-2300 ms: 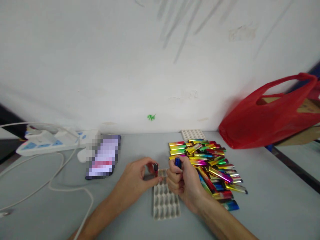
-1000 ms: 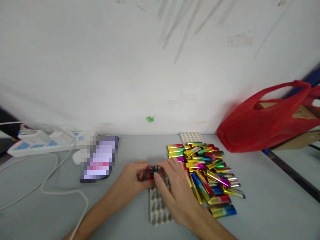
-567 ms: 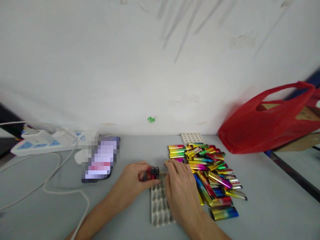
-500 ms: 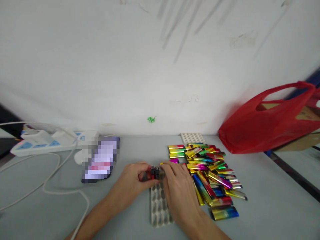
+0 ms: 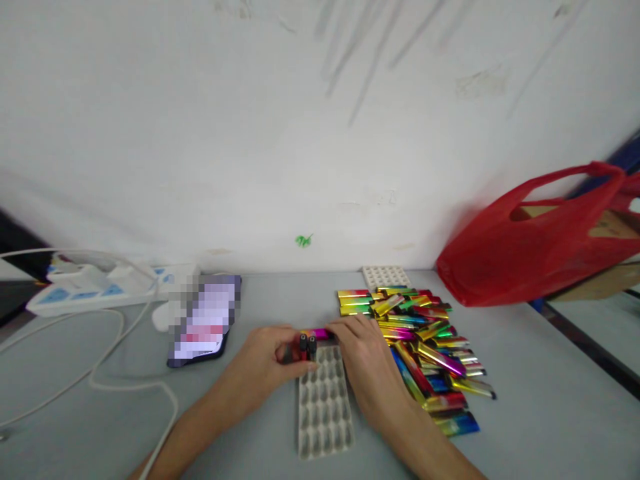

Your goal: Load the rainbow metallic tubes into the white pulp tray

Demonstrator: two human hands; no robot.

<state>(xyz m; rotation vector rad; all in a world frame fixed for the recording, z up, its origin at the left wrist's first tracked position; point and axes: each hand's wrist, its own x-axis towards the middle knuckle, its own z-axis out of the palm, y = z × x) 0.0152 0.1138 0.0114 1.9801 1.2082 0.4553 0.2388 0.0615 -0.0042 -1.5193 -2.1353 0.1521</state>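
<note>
a pale tray (image 5: 301, 427) with rows of hollows lies lengthwise between the hands, within easy reach of both. the left hand (image 5: 267, 353) keeps a narrow grip on two dark-topped pieces (image 5: 312, 348) at its far end, seemingly to hold them upright side by side; whether their bases sit in hollows, i cannot tell. the right hand (image 5: 370, 353) pinches one end of a purple-and-gold piece (image 5: 317, 334), lying crosswise behind them. the shiny heap (image 5: 443, 360) sits handily to the right. beyond are another tray (image 5: 385, 275) and a red bag (image 5: 520, 247) containing cardboard (image 5: 615, 230).
</note>
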